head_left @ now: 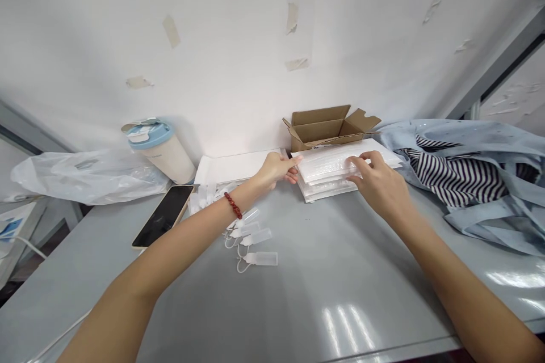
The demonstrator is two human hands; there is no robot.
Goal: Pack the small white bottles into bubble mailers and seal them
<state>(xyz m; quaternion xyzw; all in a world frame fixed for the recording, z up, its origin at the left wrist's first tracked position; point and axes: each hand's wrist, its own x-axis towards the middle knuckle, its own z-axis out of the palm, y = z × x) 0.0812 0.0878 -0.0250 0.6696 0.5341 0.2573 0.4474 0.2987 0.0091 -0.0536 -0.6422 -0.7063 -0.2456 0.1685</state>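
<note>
A stack of flat white packets with shiny, crinkled plastic surfaces lies toward the back of the grey table. At its left corner, my left hand has its thumb on the upper packet and its fingers curled below. My right hand grips the front edge of the upper packets between thumb and fingers, slightly parting them from those underneath. Several small translucent dropper bottles with looped cap straps lie below my left wrist, some hidden by the forearm. Behind that hand is a flat white packet.
An open cardboard box stands behind the stack, against the wall. On the right lies a light blue cloth bag with striped fabric. A phone, a blue-lidded tumbler and a white plastic bag are left.
</note>
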